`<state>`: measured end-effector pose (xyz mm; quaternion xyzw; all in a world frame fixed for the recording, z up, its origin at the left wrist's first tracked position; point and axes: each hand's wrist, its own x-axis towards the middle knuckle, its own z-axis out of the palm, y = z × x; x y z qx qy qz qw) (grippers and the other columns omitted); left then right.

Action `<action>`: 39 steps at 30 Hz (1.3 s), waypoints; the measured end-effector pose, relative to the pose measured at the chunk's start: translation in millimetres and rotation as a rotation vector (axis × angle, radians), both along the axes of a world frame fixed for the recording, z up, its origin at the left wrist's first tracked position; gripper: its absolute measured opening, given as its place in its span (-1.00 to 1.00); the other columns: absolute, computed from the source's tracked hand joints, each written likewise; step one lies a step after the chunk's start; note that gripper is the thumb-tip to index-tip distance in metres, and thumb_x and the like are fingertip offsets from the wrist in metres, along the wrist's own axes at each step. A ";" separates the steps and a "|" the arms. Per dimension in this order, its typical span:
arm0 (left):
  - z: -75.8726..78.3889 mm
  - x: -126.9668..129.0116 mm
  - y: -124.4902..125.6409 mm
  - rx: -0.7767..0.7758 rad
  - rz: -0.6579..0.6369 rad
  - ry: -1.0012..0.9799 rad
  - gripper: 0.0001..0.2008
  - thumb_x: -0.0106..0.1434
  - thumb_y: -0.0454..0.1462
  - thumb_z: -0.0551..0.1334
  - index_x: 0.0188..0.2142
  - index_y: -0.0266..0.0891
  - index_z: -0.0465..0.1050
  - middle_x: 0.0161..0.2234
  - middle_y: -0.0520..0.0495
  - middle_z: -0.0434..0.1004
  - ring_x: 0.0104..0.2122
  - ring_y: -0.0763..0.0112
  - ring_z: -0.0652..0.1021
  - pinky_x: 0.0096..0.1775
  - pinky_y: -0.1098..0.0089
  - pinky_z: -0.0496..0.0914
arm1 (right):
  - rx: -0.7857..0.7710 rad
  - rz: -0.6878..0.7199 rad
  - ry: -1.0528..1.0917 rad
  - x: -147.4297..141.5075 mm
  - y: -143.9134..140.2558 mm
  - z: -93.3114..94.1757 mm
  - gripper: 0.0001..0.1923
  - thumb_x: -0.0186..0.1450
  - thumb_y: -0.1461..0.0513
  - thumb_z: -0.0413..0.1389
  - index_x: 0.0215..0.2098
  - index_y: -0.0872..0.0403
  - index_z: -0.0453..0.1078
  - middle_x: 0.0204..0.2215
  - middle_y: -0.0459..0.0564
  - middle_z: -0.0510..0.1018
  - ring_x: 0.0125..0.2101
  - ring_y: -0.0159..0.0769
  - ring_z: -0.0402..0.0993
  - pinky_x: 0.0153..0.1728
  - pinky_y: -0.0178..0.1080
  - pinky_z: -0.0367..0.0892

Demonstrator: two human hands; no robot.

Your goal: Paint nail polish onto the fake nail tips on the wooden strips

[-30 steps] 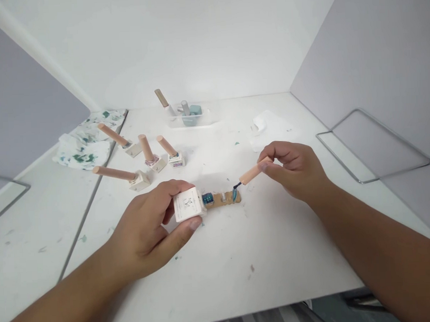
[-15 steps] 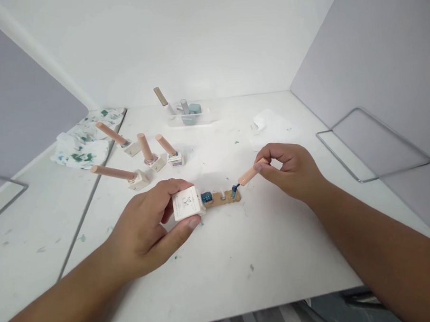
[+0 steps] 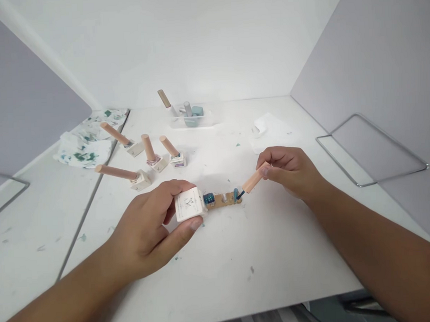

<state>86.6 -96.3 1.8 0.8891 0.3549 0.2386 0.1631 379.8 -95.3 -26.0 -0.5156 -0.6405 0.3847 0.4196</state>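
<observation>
My left hand (image 3: 152, 225) is closed around a white nail polish bottle (image 3: 189, 205), tipped so its printed face shows; the uncapped neck points right. My right hand (image 3: 288, 169) pinches the peach handle of a nail polish brush (image 3: 255, 179). Its dark bristles reach down to the right end of a small brown strip (image 3: 228, 200) on the table. Upright on that strip are small nail-like pieces: a teal-coated piece (image 3: 235, 194) beside the bristles and a clear one (image 3: 223, 197) left of it. More dark teal colour shows next to the bottle neck.
Several white bottles with peach caps (image 3: 148, 147) stand or lean at the left. A clear tray (image 3: 206, 119) with more bottles is at the back. Paint-stained tissue (image 3: 81, 150) lies far left, white tissue (image 3: 268, 128) back right, and a wire stand (image 3: 362, 183) by the right wall.
The brush has shifted slightly right and down, its bristles moving from the top of the teal piece to its right side. My left hand keeps its hold on the bottle.
</observation>
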 end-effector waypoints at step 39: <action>-8.5 -5.0 9.3 0.085 -0.050 -0.050 -0.74 0.28 -0.17 0.12 -0.07 -0.18 0.27 -0.57 0.11 0.32 -0.65 0.49 0.32 -0.63 0.47 0.23 | -0.091 -0.015 0.031 -2.8 0.4 -4.4 -0.86 0.21 0.20 0.13 -0.48 0.09 0.37 -0.59 -0.14 0.34 -0.53 -0.44 0.19 -0.49 -0.31 0.11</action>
